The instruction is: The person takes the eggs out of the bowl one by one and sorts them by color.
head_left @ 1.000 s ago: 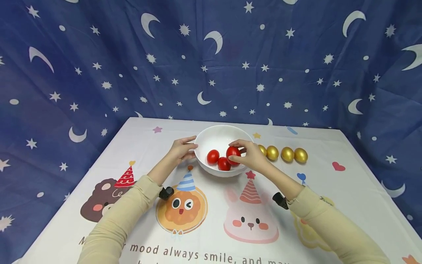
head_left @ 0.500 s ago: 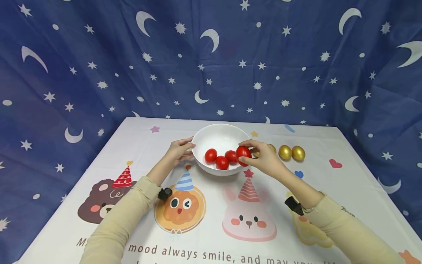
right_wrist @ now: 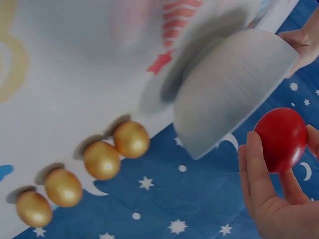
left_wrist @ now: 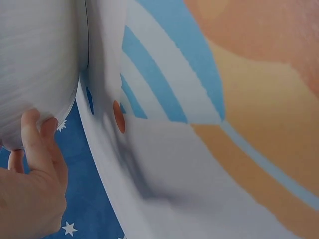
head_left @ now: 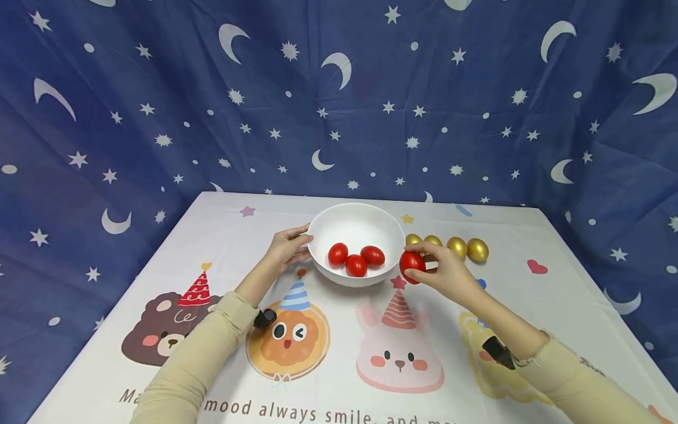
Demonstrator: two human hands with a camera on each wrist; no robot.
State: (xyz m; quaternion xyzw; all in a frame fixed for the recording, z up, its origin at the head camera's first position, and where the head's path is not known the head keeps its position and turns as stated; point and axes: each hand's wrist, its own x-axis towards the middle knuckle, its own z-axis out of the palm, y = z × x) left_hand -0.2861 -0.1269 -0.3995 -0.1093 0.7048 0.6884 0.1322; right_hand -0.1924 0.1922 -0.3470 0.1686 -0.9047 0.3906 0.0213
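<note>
Red egg (head_left: 411, 267), clamped in the fingers of the right hand (head_left: 450, 275), is just outside the white bowl (head_left: 349, 222) at four o'clock. The left hand (head_left: 286, 248) rests parted fingers against its nine-o'clock side (three more red eggs (head_left: 356, 265) lie inside), while four golden eggs (head_left: 478, 251) line the bench (head_left: 577, 306) at three o'clock.

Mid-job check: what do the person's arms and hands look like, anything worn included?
The left hand and right hand are ungloved. The left sleeve and right sleeve are plain beige. A small black device shows at each sleeve's end.
</note>
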